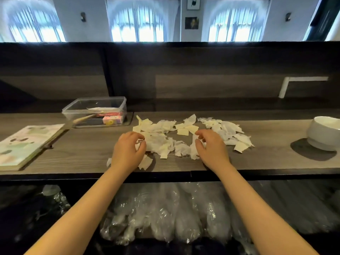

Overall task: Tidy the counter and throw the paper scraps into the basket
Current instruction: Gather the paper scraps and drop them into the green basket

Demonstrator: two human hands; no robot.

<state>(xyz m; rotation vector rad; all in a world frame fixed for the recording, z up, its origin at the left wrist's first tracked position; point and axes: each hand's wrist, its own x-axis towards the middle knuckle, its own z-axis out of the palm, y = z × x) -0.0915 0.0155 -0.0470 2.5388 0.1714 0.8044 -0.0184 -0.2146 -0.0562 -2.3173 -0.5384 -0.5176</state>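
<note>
Several torn white and cream paper scraps [185,134] lie spread across the middle of the grey wood counter [266,159]. My left hand [127,150] rests on the left side of the pile, fingers curled round a few scraps [141,143]. My right hand [210,147] sits over the scraps right of centre, its thumb and fingers pinching a white strip [195,150]. A white round container [324,133] stands at the counter's right edge; whether it is the basket I cannot tell.
A clear plastic box [95,111] holding small items stands at the back left, with a pencil [81,120] leaning on it. An open notebook [25,144] lies at the far left. Crinkled clear plastic wrap [165,214] lies below the counter's front edge. A dark raised back panel runs behind.
</note>
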